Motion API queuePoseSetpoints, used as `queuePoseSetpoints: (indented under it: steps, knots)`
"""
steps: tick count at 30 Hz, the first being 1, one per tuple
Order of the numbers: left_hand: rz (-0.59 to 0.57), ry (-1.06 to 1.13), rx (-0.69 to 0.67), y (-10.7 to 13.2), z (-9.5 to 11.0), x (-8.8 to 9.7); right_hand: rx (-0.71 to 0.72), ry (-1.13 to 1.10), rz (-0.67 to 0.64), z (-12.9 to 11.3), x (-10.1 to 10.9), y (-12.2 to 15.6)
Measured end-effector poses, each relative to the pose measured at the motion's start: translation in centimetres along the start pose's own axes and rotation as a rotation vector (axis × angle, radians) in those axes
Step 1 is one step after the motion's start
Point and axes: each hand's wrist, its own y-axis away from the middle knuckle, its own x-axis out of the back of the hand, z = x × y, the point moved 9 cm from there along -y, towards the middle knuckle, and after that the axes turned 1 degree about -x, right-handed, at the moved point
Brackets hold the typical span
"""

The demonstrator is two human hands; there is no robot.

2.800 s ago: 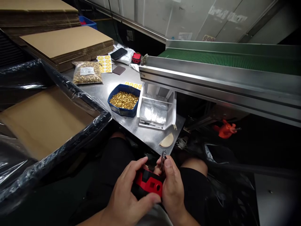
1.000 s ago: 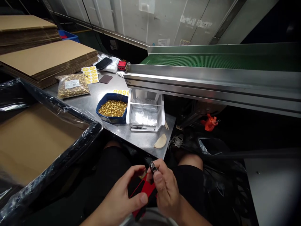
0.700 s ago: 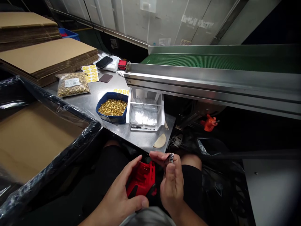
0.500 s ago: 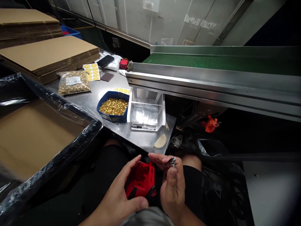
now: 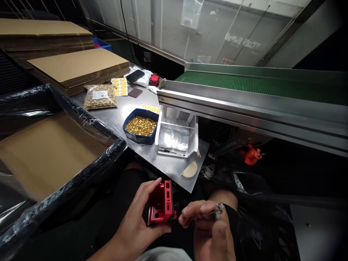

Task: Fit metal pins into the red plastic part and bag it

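My left hand (image 5: 133,221) is wrapped round a red plastic housing (image 5: 168,197), open and hollow on one side, with small rectangular slots along its edge. It is held low over my lap. Off to its right, apart from it, my right hand (image 5: 208,226) pinches a small shiny metal piece (image 5: 218,210) between thumb and fingers; its exact kind is too small to make out. Beyond the hands, a blue bin (image 5: 138,139) of small gold-coloured metal pieces (image 5: 141,125) stands on the metal table (image 5: 165,168), beside a white bin (image 5: 196,141) with clear plastic bags and a pen.
A green conveyor (image 5: 239,84) with metal sides runs across the right. At left stand a box lined with black plastic (image 5: 100,156) and stacked cardboard (image 5: 78,65). A filled clear bag (image 5: 100,99), a phone (image 5: 135,75) and a beige half-round piece (image 5: 189,169) lie on the table.
My left hand has turned the red housing so its slotted edge faces me more. My right hand has moved right and down, away from the housing, still with the metal piece. The view has shifted slightly.
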Motion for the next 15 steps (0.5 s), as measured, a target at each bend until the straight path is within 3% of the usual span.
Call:
queuePoseSetpoints:
  steps: [5, 15]
  knots:
    - [0.001, -0.114, -0.064, 0.3, 0.6, 0.0, 0.039, 0.184, -0.023, 1.2, 1.1, -0.2]
    - [-0.051, -0.088, -0.113, 0.4, 1.3, -0.5, 0.254, 0.48, -0.298, 0.3, -1.6, -1.4]
